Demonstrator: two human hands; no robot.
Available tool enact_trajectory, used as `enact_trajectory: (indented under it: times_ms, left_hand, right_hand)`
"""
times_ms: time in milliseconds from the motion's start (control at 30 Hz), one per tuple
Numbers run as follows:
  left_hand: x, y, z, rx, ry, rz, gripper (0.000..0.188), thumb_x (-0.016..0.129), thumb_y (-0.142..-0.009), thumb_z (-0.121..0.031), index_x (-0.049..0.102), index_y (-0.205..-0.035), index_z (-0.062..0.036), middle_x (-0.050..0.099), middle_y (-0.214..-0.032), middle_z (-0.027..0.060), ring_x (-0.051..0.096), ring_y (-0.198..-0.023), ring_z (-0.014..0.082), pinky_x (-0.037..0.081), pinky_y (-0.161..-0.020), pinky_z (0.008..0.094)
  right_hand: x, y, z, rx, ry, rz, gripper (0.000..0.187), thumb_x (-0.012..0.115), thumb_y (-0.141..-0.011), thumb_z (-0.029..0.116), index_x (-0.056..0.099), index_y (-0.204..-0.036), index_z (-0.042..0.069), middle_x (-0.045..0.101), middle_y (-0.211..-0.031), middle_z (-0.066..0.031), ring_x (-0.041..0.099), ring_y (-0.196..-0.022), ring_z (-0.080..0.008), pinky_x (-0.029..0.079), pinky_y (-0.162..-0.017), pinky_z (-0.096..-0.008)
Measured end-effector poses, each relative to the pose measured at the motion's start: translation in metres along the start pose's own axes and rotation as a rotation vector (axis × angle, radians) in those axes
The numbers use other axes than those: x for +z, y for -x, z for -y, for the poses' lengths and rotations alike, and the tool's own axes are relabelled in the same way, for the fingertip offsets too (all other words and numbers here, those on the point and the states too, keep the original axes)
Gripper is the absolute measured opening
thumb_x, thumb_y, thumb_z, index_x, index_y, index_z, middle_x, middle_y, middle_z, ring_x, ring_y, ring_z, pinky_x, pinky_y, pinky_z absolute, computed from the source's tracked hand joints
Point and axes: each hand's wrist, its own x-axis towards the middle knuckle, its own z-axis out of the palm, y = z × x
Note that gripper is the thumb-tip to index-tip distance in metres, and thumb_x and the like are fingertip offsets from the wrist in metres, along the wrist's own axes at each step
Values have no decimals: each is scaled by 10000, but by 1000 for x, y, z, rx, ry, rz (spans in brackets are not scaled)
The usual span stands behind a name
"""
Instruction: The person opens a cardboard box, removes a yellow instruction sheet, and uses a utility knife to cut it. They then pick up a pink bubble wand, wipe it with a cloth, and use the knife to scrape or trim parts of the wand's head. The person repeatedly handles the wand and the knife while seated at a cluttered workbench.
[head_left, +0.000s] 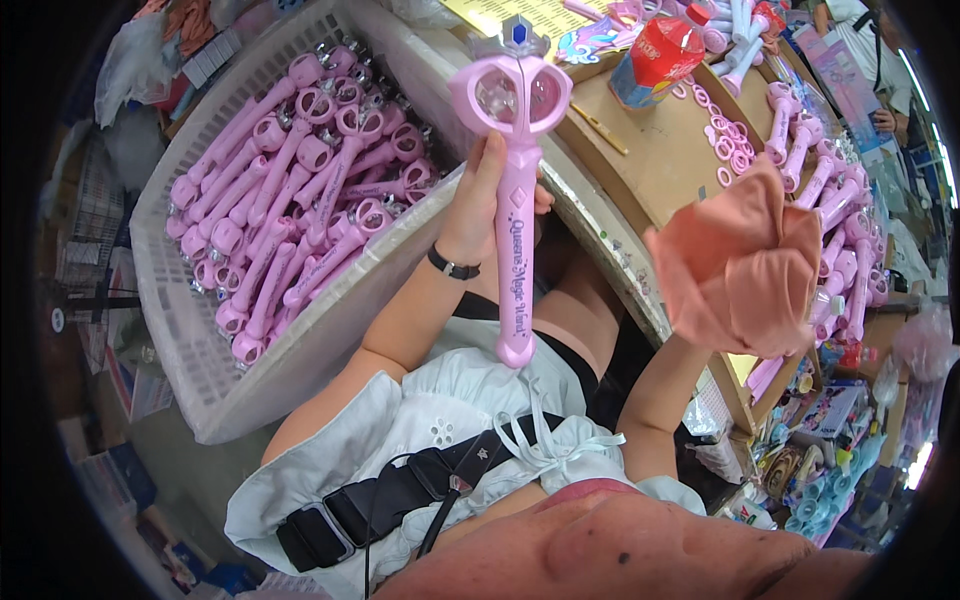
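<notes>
Upright in front of me is a pink toy wand [518,215] with two clear rounded windows at its head. A silver crown [518,35] with a blue gem tops it. My left hand [482,195] is closed around the handle just below the head. To the right, a crumpled salmon-coloured cloth [740,265] is bunched up at the end of my right forearm [655,400]. The cloth covers my right hand, so its fingers are hidden. The cloth is apart from the wand.
At the left stands a white plastic crate [185,375] filled with similar pink wands [290,185]. On the cardboard-topped workbench [625,170] at the right are a red-capped bottle [658,58], pink rings [733,150] and a thin yellow stick [600,128]. More wands [845,200] lie piled beyond it.
</notes>
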Motion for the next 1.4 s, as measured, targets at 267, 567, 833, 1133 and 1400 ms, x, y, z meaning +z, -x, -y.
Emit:
enact_trajectory:
  times_ms: [267, 567, 833, 1133, 1400]
  left_hand:
    - [-5, 2, 6, 17, 95, 94, 375, 434, -941, -445, 401, -1135, -126, 543, -814, 67, 593, -568, 155, 515, -544, 284]
    - [21, 9, 31, 212, -240, 74, 445, 505, -937, -290, 309, -1251, -43, 537, -1049, 102, 604, -878, 183, 506, -774, 320]
    - [23, 23, 30, -234, 179, 457, 566, 572, -884, -271, 279, -1315, -50, 534, -1049, 132, 595, -843, 191, 513, -712, 313]
    - [22, 30, 39, -288, -9, 258, 501, 578, -862, -171, 315, -1271, -48, 558, -1033, 96, 574, -726, 144, 496, -637, 279]
    - [19, 1, 21, -4, 176, 394, 807, 474, -798, -662, 440, -1255, 3, 595, -1065, 144, 620, -828, 205, 519, -722, 317]
  right_hand:
    - [7, 68, -17, -369, 626, -81, 342, 617, -805, 90, 522, -1108, -38, 535, -1125, -178, 497, -1093, -302, 337, -985, -391]
    - [40, 178, -25, 314, 437, 475, 575, 637, -724, 103, 415, -1250, 29, 595, -930, -162, 614, -784, -259, 487, -720, -342]
    - [0, 160, -43, 1119, -1252, 1016, 450, 678, -734, 238, 492, -1073, 9, 564, -692, -104, 554, -568, -177, 455, -528, -276]
    - [17, 168, -29, 853, -282, 613, 382, 678, -785, 106, 470, -1093, 17, 564, -821, -47, 574, -620, -116, 491, -569, -262]
    - [15, 174, -13, 726, -12, 648, 359, 688, -768, 109, 482, -1043, 4, 560, -709, -29, 546, -555, -97, 467, -522, -251]
